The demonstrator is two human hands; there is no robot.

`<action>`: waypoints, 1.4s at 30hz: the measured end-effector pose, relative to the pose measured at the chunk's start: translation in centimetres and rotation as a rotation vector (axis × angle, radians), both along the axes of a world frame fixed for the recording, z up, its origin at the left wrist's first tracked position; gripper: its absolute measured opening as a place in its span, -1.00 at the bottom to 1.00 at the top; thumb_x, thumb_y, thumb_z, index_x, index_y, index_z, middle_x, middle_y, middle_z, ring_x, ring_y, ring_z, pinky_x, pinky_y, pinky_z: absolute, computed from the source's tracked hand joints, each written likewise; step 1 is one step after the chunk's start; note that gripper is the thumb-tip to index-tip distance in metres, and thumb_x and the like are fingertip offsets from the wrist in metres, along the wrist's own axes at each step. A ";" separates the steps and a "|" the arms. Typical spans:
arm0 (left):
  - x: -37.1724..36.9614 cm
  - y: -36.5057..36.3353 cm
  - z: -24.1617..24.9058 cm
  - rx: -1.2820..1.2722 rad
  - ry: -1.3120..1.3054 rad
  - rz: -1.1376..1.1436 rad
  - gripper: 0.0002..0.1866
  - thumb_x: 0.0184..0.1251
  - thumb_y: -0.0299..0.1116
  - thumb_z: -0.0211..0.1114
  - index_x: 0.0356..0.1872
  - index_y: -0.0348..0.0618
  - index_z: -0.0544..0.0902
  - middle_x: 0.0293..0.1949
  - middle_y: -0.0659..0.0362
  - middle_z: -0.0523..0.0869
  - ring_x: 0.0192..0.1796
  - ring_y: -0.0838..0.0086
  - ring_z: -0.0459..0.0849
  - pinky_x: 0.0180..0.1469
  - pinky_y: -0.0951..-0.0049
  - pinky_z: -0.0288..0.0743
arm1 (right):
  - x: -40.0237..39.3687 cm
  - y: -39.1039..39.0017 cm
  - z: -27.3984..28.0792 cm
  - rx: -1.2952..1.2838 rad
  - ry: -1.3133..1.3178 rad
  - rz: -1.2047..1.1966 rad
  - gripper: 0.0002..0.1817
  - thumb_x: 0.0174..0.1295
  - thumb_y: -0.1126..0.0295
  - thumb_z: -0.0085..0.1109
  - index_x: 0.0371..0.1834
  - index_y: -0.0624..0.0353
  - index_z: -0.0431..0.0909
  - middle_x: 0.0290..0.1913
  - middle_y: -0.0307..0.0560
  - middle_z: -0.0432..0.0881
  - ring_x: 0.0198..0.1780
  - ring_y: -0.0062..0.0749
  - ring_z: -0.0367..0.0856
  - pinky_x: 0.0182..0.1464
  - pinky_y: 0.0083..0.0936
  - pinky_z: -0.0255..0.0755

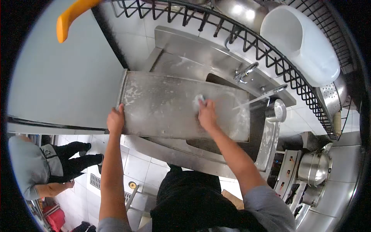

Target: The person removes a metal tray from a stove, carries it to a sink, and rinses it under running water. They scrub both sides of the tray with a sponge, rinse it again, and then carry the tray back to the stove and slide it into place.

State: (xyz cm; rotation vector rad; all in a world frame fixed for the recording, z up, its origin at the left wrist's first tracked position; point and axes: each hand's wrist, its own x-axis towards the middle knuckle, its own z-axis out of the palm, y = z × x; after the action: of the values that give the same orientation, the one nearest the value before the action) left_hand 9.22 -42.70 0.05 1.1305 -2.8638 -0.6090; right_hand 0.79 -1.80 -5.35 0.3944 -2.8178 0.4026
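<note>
A large flat metal panel (162, 104), wet and streaked with suds, lies tilted across the steel sink (266, 143). My left hand (115, 120) is closed around the panel's left edge near its lower corner. On the panel's face, right of its middle, my right hand (208, 116) presses a small whitish scrubbing pad (199, 99), mostly covered by the fingers. Water (257, 99) runs from the right-hand faucet (281, 88) onto the panel's right end. Another faucet (246, 72) stands beside it on the sink's back edge.
A small metal pot (276, 111) sits at the sink's right edge. Overhead runs a black wire rack (266, 50) with a white container (301, 42). To the right are a stove (284, 170) and a large pot (313, 167). Another person (42, 166) stands at lower left.
</note>
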 end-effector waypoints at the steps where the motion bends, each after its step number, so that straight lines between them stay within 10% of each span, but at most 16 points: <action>1: -0.2 -0.3 -0.1 -0.002 0.005 0.002 -0.27 0.41 0.27 -0.11 -0.07 -0.35 0.59 -0.21 -0.32 0.67 -0.06 -0.22 0.63 0.01 -0.07 0.47 | 2.0 0.2 0.6 -0.036 -0.078 0.063 -0.56 0.16 0.52 0.07 0.16 0.19 0.50 0.02 0.15 0.42 -0.03 0.05 0.46 0.03 -0.19 0.37; 4: -0.1 -1.1 -1.8 0.020 -0.016 -0.017 -0.26 0.37 0.30 -0.08 -0.06 -0.33 0.57 -0.18 -0.30 0.67 -0.06 -0.22 0.63 0.00 -0.08 0.49 | 2.4 6.3 -3.8 -0.368 -0.476 -0.150 -0.54 0.20 0.50 0.06 0.22 0.10 0.49 -0.01 0.14 0.43 -0.03 0.02 0.46 -0.01 -0.16 0.39; 6: -0.3 -1.2 -2.2 -0.023 -0.007 -0.042 -0.25 0.37 0.31 -0.09 -0.07 -0.33 0.58 -0.18 -0.30 0.67 -0.06 -0.22 0.63 0.01 -0.08 0.48 | 0.0 9.9 -1.7 -0.003 -0.201 -0.153 -0.52 0.16 0.49 0.10 0.22 0.15 0.48 -0.04 0.15 0.46 0.01 0.03 0.47 0.01 -0.16 0.41; 16: -0.9 -0.5 -1.2 0.043 -0.012 -0.005 -0.24 0.36 0.33 -0.10 -0.04 -0.32 0.57 -0.15 -0.31 0.66 0.00 -0.22 0.60 0.05 -0.06 0.47 | 0.3 -8.3 -2.8 -0.203 -0.163 0.135 -0.56 0.27 0.41 0.09 0.23 0.22 0.42 0.02 0.24 0.42 0.06 0.08 0.44 0.08 -0.13 0.36; 22: -0.7 -0.9 -1.8 -0.001 0.020 -0.026 -0.24 0.36 0.32 -0.09 -0.10 -0.36 0.57 -0.15 -0.32 0.66 -0.01 -0.22 0.60 0.04 -0.06 0.46 | 3.5 5.5 -0.7 -0.235 -0.447 -0.120 -0.65 0.25 0.43 0.09 0.12 0.08 0.55 -0.09 0.16 0.49 -0.08 -0.04 0.50 -0.07 -0.21 0.43; 24: -0.5 -1.2 -2.0 0.012 0.026 -0.038 -0.23 0.37 0.31 -0.08 -0.09 -0.38 0.57 -0.14 -0.33 0.65 -0.01 -0.23 0.60 0.04 -0.06 0.46 | 1.1 8.4 -0.4 0.045 0.019 -0.069 -0.71 0.28 0.38 0.06 0.03 0.22 0.55 -0.09 0.19 0.49 -0.08 -0.01 0.50 -0.07 -0.21 0.42; 26: -1.0 -1.1 -2.3 0.033 0.043 -0.075 -0.23 0.37 0.31 -0.08 -0.09 -0.39 0.57 -0.13 -0.33 0.65 0.00 -0.23 0.59 0.05 -0.06 0.46 | -2.7 7.0 -3.1 -0.385 -0.209 -0.265 -0.71 0.28 0.36 0.02 -0.04 0.33 0.51 -0.11 0.25 0.48 -0.06 0.09 0.49 -0.02 -0.16 0.40; 28: -1.0 -1.4 -2.5 0.094 -0.017 -0.026 -0.23 0.38 0.29 -0.07 -0.06 -0.41 0.57 -0.12 -0.34 0.65 0.02 -0.24 0.58 0.07 -0.04 0.45 | -3.8 2.9 -6.4 -0.111 -0.035 -0.178 -0.72 0.18 0.47 0.02 -0.07 0.31 0.57 -0.08 0.20 0.49 0.01 0.08 0.45 0.04 -0.17 0.36; 29: -0.8 -0.8 -1.8 0.042 0.023 -0.036 -0.24 0.39 0.27 -0.07 -0.03 -0.42 0.56 -0.11 -0.34 0.64 0.03 -0.23 0.58 0.08 -0.03 0.44 | -2.5 -0.9 -5.3 -0.501 -0.117 -0.240 -0.74 0.18 0.49 0.01 -0.11 0.37 0.56 -0.08 0.22 0.48 0.03 0.07 0.45 0.07 -0.17 0.35; 33: -0.8 -1.6 -2.8 0.013 0.085 -0.124 -0.26 0.40 0.23 -0.05 -0.06 -0.46 0.55 -0.10 -0.34 0.64 0.02 -0.24 0.58 0.07 -0.03 0.44 | 5.5 -5.3 0.2 -0.292 -0.016 0.097 -0.73 0.30 0.27 0.11 -0.04 0.18 0.52 -0.08 0.15 0.48 -0.05 0.11 0.47 0.01 -0.13 0.38; 38: -0.4 -0.2 -0.3 0.112 0.087 -0.151 -0.27 0.42 0.20 -0.04 -0.09 -0.49 0.55 -0.08 -0.37 0.61 0.03 -0.25 0.56 0.05 -0.04 0.42 | 7.3 7.4 -4.3 -0.496 -0.208 -0.117 -0.60 0.13 0.49 0.15 0.08 -0.01 0.59 -0.02 0.08 0.45 -0.01 0.00 0.47 -0.02 -0.24 0.43; 42: -0.1 -0.2 -1.3 0.027 0.142 -0.114 -0.28 0.41 0.22 -0.04 -0.14 -0.46 0.56 -0.15 -0.35 0.63 -0.02 -0.26 0.58 -0.02 -0.05 0.44 | 7.1 19.3 -0.1 -0.117 -0.116 -0.205 -0.57 0.12 0.51 0.14 0.11 0.00 0.57 -0.07 0.13 0.53 -0.04 0.03 0.53 0.01 -0.21 0.45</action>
State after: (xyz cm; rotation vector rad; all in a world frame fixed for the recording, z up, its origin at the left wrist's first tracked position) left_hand 9.16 -42.92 -1.28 0.8913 -2.8206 -0.7036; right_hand 7.87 17.47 -5.48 0.0589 -2.8912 0.5575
